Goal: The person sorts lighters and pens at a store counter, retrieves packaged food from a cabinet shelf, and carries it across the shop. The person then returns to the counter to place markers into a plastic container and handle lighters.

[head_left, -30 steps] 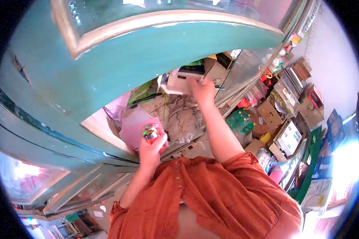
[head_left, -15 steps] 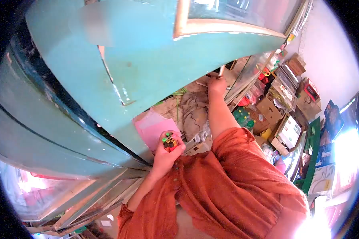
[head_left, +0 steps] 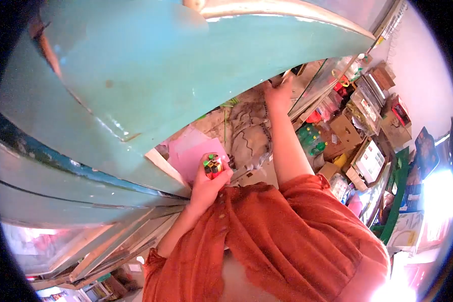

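My left hand (head_left: 209, 186) is closed around a small bundle of black, yellow, red and green pieces (head_left: 213, 167). Their ends face up, and their exact kind is unclear. Pink sheets (head_left: 196, 156) lie just beyond that hand. My right arm stretches forward, with my right hand (head_left: 279, 95) at the edge of a large turquoise door-like panel (head_left: 161, 80). Its fingers are bent around something dark and pale that I cannot make out, partly hidden by the panel. A crumpled grey-brown cloth (head_left: 247, 133) lies between the two hands.
To the right, green plastic bottles (head_left: 312, 141), cardboard boxes (head_left: 343, 133) and bags crowd against a pale wall (head_left: 423, 65). A framed glass pane (head_left: 317, 88) stands beside my right arm. Wooden-framed panels (head_left: 121, 239) are at the lower left.
The turquoise panel has shifted left and down in view, and its upper frame has moved up. My right hand sits slightly higher. My left hand keeps hold of the bundle.
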`<state>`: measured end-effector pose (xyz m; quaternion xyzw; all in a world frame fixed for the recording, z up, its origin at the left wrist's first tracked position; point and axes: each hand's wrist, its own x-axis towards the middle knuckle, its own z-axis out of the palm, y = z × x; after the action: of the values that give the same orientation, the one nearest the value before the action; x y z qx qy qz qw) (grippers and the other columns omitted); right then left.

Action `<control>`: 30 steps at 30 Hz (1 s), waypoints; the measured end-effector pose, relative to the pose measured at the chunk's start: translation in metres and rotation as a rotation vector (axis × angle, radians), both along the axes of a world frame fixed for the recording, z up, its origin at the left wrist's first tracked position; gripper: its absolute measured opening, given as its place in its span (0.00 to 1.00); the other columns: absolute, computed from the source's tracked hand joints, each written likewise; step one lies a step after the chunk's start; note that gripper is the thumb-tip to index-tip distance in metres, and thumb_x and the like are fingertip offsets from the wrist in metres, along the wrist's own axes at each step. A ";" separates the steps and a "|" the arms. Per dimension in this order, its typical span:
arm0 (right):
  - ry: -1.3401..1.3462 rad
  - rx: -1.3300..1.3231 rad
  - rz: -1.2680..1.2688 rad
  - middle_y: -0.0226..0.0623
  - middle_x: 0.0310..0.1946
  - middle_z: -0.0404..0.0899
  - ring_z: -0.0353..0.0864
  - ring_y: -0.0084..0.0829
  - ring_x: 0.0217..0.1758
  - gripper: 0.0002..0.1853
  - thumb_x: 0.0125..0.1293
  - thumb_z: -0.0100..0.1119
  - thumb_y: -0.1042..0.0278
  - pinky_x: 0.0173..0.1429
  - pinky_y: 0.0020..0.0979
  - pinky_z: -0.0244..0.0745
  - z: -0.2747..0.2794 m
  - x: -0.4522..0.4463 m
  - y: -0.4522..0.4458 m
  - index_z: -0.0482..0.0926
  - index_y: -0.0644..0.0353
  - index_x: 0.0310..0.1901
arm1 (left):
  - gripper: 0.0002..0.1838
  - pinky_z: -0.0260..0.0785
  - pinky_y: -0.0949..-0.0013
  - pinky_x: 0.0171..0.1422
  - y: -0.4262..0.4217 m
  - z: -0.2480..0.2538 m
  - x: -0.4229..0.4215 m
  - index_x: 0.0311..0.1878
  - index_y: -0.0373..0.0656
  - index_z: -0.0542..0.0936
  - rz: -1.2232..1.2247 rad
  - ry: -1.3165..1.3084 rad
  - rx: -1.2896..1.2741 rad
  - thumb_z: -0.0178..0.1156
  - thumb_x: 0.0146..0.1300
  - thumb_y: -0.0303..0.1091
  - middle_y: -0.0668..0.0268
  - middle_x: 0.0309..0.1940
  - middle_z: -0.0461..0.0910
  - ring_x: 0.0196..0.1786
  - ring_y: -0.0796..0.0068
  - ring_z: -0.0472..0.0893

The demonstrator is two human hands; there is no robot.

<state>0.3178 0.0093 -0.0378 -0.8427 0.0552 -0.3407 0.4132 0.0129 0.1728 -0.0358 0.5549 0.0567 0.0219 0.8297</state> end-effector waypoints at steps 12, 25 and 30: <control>0.003 -0.632 1.156 0.39 0.47 0.82 0.77 0.47 0.55 0.13 0.57 0.60 0.64 0.61 0.45 0.72 0.002 -0.071 0.091 0.85 0.48 0.44 | 0.16 0.68 0.79 0.41 -0.011 0.008 0.005 0.48 0.41 0.70 0.351 -0.045 0.339 0.64 0.60 0.20 0.73 0.33 0.74 0.35 0.86 0.73; -0.143 -0.920 1.196 0.38 0.42 0.80 0.77 0.43 0.54 0.13 0.52 0.65 0.65 0.59 0.49 0.70 0.008 -0.082 0.112 0.81 0.52 0.41 | 0.17 0.69 0.79 0.44 -0.045 0.005 0.001 0.49 0.40 0.72 0.571 -0.020 0.336 0.66 0.59 0.22 0.75 0.33 0.75 0.37 0.87 0.73; 0.056 -1.081 1.071 0.40 0.41 0.79 0.78 0.45 0.51 0.12 0.55 0.64 0.64 0.56 0.49 0.73 0.000 -0.075 0.106 0.80 0.54 0.41 | 0.16 0.68 0.79 0.42 -0.049 0.011 0.008 0.47 0.43 0.72 0.591 0.113 0.281 0.65 0.59 0.21 0.76 0.33 0.73 0.35 0.87 0.71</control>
<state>0.2431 0.1149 -0.0374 -0.8477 -0.5255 -0.0518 0.0505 0.0205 0.1242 -0.0245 0.6239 0.2579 0.2385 0.6981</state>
